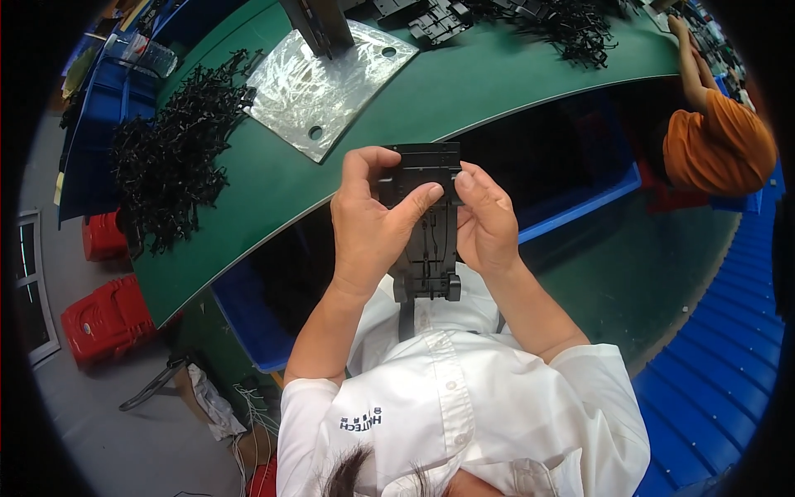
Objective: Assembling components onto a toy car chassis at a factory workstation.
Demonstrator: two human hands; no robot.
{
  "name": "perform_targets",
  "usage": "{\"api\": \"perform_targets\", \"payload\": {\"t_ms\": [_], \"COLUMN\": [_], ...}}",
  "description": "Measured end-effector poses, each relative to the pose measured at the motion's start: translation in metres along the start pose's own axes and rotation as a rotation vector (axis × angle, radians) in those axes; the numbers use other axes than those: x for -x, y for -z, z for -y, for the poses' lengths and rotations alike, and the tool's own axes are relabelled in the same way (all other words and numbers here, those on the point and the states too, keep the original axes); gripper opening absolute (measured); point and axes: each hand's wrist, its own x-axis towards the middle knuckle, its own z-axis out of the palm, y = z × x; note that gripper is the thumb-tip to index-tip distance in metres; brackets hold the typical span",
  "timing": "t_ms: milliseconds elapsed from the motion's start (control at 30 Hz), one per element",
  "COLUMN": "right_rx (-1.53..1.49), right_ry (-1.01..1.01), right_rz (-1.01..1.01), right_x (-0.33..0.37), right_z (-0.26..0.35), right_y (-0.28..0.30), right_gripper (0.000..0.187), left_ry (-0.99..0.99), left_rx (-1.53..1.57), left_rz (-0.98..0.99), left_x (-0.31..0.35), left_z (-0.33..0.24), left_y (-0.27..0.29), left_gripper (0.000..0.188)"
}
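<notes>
Between my hands, in front of my chest, is a long black moulded plastic part [428,248] with ribs and small clips along it. My left hand [368,211] grips its upper left side, thumb pressed on the face and fingers bent behind the edge. At the upper right side my right hand [487,211] pinches the part with thumb and fingers; the fingertips are partly hidden behind it. The part's lower end hangs over my lap, past the near edge of the green table [373,141].
A heap of small black plastic pieces [178,153] covers the table's left end. Beside it lies a silvery plate [331,95] with a dark upright post [319,25]. More black parts [439,21] lie at the back. Blue bins [580,203] stand below; a person in orange [716,145] sits at right.
</notes>
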Motion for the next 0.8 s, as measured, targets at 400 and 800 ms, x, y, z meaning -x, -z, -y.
{"api": "perform_targets", "payload": {"t_ms": [400,800], "right_rx": [-0.111,-0.031], "right_ry": [-0.135,-0.256], "right_rz": [-0.053,-0.035], "right_x": [-0.012,-0.023], "right_z": [0.009,0.014], "right_y": [-0.004,-0.014], "right_gripper": [0.030,0.032], "left_ry": [-0.018,0.353], "left_rx": [0.293,0.409], "left_rz": [0.043,0.172], "left_x": [-0.004,-0.015], "left_z": [0.014,0.018], "left_y": [0.007,0.036], "left_gripper": [0.035,0.036]}}
